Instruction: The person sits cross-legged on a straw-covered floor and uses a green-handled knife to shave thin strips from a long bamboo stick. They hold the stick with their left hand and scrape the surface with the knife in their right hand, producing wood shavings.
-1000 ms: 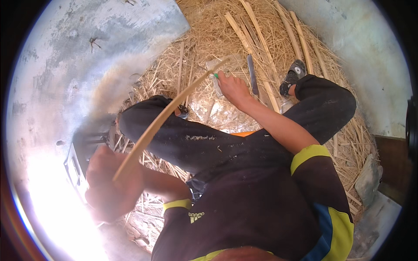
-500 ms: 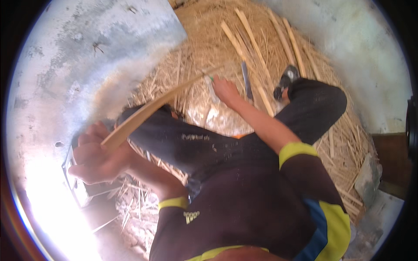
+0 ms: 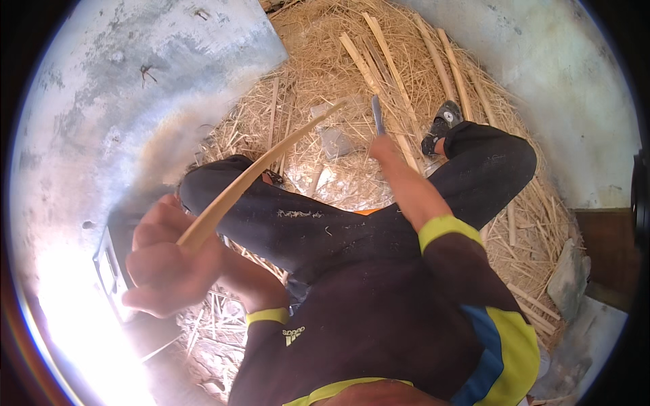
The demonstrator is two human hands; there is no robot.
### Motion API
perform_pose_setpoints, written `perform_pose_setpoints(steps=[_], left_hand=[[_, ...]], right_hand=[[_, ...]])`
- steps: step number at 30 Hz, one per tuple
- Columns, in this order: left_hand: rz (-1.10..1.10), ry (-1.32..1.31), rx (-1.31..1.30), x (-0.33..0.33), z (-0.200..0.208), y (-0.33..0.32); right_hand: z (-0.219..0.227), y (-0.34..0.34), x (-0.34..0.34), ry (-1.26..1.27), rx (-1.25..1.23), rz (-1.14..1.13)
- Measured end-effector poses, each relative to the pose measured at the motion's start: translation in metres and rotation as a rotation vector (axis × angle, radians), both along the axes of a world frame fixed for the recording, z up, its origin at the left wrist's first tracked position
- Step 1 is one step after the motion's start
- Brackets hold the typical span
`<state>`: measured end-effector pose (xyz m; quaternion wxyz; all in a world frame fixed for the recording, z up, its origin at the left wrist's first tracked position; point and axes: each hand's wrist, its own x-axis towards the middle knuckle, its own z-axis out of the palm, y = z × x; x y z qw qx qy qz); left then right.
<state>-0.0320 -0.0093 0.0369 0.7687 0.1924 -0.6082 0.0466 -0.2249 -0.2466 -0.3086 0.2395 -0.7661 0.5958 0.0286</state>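
My left hand (image 3: 172,257) is closed around the near end of a long, pale split bamboo strip (image 3: 254,172). The strip slants up and away to the right over my left leg, and its thin far tip hangs free above the straw-like litter. My right hand (image 3: 387,150) is closed at the near end of a knife (image 3: 377,115), covering the handle. The grey blade points away from me and lies over the shavings. A flat grey stone (image 3: 334,143) rests on the floor between the strip's tip and the knife.
My legs (image 3: 481,169) are bent to both sides. Several long bamboo strips (image 3: 389,54) lie beyond the knife, among shavings (image 3: 305,40). Pale, stained walls (image 3: 135,101) close in at left and right. A stone slab (image 3: 570,279) stands at right.
My right hand has left the strip's far end and moved right and nearer, onto the knife that was lying on the floor. My left hand has shifted slightly right and nearer with the strip.
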Motion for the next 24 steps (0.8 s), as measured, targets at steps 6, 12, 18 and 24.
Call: perform_pose_setpoints(steps=[6,12,18,24], left_hand=[[0.154,-0.062,0.057,-0.005,0.009,-0.005],[0.16,-0.182,0.166,0.009,0.015,-0.006],[0.077,-0.278,0.196,0.02,0.021,0.001],[0.144,-0.237,0.095,0.012,0.016,-0.012]], right_hand=[[-0.046,-0.03,-0.041,0.142,0.311,0.019],[0.209,0.061,0.057,-0.695,0.162,0.372],[0.267,0.141,0.042,-0.885,-0.248,0.547],[0.276,0.15,0.038,-0.72,-0.312,0.53]])
